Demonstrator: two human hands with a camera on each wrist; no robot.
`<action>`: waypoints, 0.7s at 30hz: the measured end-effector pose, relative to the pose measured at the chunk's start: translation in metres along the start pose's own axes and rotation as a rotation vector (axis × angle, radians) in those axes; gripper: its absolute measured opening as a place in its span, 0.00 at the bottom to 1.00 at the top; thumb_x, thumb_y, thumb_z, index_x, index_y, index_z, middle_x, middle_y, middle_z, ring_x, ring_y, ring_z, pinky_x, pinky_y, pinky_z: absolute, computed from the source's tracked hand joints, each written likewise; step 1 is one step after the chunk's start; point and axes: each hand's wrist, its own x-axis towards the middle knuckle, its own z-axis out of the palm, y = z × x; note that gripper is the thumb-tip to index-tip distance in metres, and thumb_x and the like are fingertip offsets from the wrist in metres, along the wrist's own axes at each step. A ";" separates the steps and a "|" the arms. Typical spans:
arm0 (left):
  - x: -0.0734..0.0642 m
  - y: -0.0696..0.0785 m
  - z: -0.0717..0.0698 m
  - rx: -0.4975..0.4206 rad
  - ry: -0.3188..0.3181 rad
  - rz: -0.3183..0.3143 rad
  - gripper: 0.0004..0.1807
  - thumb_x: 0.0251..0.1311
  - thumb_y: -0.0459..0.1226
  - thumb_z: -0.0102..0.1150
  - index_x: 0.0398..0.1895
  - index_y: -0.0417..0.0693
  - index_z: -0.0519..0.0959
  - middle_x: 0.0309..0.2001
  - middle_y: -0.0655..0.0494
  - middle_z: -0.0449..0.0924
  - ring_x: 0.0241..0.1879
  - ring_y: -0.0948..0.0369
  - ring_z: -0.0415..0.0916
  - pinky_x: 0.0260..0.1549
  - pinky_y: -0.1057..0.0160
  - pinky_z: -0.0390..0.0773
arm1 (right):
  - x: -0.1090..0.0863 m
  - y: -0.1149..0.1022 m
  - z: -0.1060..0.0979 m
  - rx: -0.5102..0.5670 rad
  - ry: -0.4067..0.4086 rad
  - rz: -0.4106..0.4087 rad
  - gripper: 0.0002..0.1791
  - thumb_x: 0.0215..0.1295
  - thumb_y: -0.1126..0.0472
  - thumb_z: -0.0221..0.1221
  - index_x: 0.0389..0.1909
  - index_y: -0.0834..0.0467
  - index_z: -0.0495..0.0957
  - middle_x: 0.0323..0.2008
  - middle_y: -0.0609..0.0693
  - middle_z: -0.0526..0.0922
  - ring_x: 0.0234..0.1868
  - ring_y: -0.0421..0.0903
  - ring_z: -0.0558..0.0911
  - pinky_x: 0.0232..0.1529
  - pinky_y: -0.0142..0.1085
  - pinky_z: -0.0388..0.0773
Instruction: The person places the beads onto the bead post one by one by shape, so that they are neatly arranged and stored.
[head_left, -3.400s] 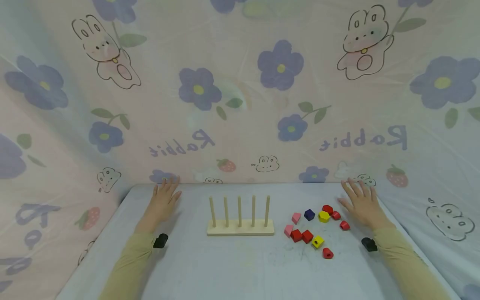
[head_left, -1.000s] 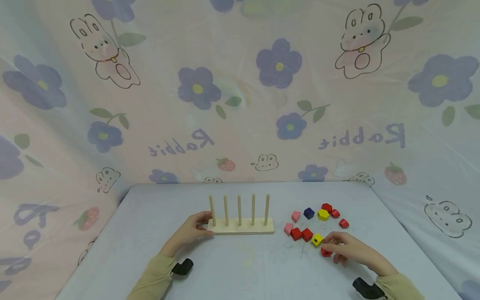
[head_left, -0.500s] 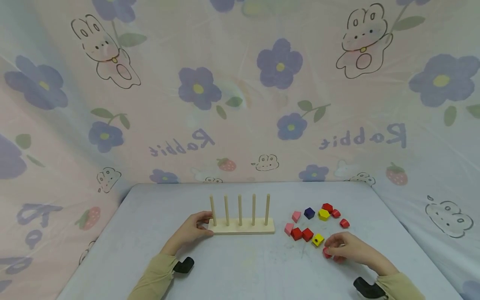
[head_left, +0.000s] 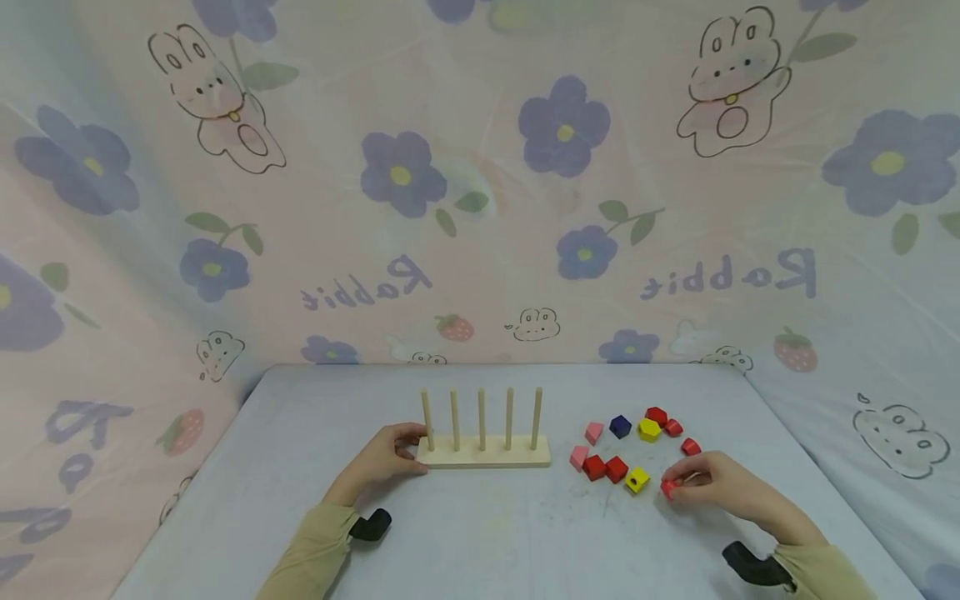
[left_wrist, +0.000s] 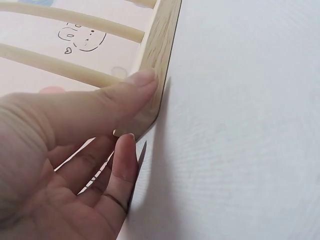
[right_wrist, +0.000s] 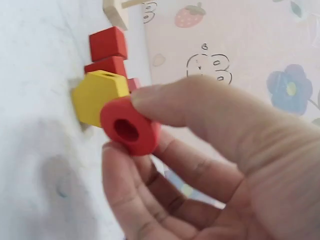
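A pale wooden peg rack (head_left: 483, 454) with a row of upright pegs stands mid-table. My left hand (head_left: 378, 458) grips the left end of its base, and in the left wrist view the thumb presses along the base's edge (left_wrist: 159, 55). Between thumb and fingers, my right hand (head_left: 716, 483) pinches a red bead (head_left: 668, 489). Seen by the right wrist camera, this bead (right_wrist: 146, 139) is rounded, its round hole facing the camera. Left of the right hand lies a yellow bead (head_left: 637, 480), which the held bead partly overlaps in the right wrist view.
Right of the rack, several loose beads lie scattered: pink (head_left: 579, 457), red (head_left: 617, 469), dark blue (head_left: 620, 427) and another yellow one (head_left: 649, 429). A white cloth covers the table (head_left: 480, 542). Behind it hangs a curtain (head_left: 480, 250) printed with flowers and rabbits.
Both hands first lay spread at the table's far sides. The left came to the rack's end and stays there. The right took hold of the red bead and moved it slightly up and right.
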 end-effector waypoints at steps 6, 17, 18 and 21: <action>-0.001 0.000 0.001 0.018 0.006 0.000 0.32 0.43 0.30 0.75 0.55 0.34 0.75 0.49 0.44 0.77 0.38 0.56 0.75 0.35 0.66 0.79 | 0.014 -0.011 -0.009 0.039 -0.002 -0.128 0.18 0.61 0.66 0.62 0.49 0.74 0.74 0.43 0.59 0.81 0.37 0.46 0.81 0.40 0.29 0.80; 0.001 -0.004 -0.001 0.012 0.005 -0.007 0.32 0.42 0.30 0.76 0.54 0.32 0.75 0.48 0.43 0.77 0.36 0.58 0.75 0.35 0.66 0.78 | 0.062 -0.066 0.002 0.104 0.092 -0.325 0.16 0.63 0.62 0.63 0.48 0.66 0.73 0.43 0.61 0.79 0.43 0.55 0.81 0.43 0.36 0.81; 0.001 -0.004 -0.001 0.008 0.004 -0.012 0.32 0.42 0.30 0.76 0.54 0.33 0.75 0.48 0.44 0.77 0.35 0.58 0.75 0.35 0.66 0.78 | 0.067 -0.073 0.006 0.111 0.099 -0.336 0.16 0.62 0.62 0.63 0.47 0.65 0.74 0.42 0.60 0.79 0.43 0.55 0.81 0.43 0.36 0.81; 0.001 -0.004 0.000 -0.003 -0.002 -0.007 0.32 0.42 0.29 0.76 0.54 0.33 0.75 0.48 0.43 0.77 0.34 0.58 0.74 0.34 0.66 0.78 | 0.080 -0.098 0.020 0.147 0.125 -0.396 0.16 0.60 0.64 0.65 0.46 0.64 0.74 0.42 0.60 0.79 0.43 0.54 0.81 0.44 0.34 0.81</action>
